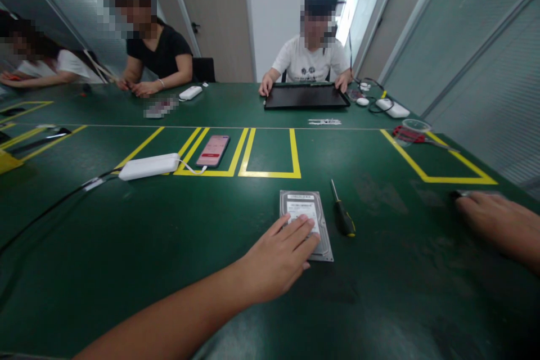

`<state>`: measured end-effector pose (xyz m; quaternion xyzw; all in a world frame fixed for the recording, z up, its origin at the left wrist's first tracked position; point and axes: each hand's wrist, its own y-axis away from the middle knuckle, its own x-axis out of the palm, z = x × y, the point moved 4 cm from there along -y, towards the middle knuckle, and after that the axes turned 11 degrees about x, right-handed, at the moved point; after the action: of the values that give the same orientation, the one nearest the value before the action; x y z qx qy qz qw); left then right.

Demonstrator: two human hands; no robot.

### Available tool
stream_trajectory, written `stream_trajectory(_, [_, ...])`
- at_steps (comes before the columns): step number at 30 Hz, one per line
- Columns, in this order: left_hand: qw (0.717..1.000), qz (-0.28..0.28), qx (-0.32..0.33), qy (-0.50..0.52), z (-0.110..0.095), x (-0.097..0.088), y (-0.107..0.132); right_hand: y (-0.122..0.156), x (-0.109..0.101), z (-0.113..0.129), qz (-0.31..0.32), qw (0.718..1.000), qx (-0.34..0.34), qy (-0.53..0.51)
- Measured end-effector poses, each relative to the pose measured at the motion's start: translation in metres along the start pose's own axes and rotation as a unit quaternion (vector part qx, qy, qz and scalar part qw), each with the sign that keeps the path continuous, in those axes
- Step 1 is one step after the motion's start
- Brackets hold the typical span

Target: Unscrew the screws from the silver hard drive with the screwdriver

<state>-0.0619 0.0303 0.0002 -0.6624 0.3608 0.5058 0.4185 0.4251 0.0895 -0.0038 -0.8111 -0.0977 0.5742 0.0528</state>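
"Head view, roughly what I see from here: the left hand (276, 259) lies palm down over the hard drive (300, 207), fingers a little apart across its label."

"Gripping it?"

"Not pinching, as far as I can see. The thumb is mostly hidden by the near edge. I'd say the hand is there to steady the drive, which lies flat on the counter (147, 242) under those fingers."

"And the right hand (489, 216)?"

"Well off to the other side, low over something dark and thin. It's blurred, so I can't tell whether it's pinching that or only touching it."

"Why leave the screwdriver (345, 218) there?"

"It lies between the two hands, just beside the drive, handle toward the person. Probably so either hand can reach it easily."

"The phone (213, 152)?"

"Beyond the left hand and to its left, inside yellow tape (270, 175) that seems to mark out places. A short cable ties it to the white power bank (148, 166), for charging, I suppose."
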Motion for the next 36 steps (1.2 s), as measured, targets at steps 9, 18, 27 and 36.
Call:
stream_trajectory(9, [1.0,0.0,0.001,-0.004,0.0,0.0,0.0,0.008,-0.014,0.049,-0.014,0.999,-0.024,-0.022])
stream_trajectory(18, [1.0,-0.008,0.002,-0.004,0.0,0.001,0.001,0.016,-0.01,0.051,-0.003,0.996,0.027,-0.083])
stream_trajectory(27, [1.0,0.001,-0.001,-0.001,-0.001,0.0,0.0,0.001,0.017,0.033,0.103,0.985,0.049,-0.13])
stream_trajectory(36, [1.0,0.004,0.002,0.0,0.001,0.001,0.0,-0.015,0.009,0.037,0.226,0.957,0.122,-0.134])
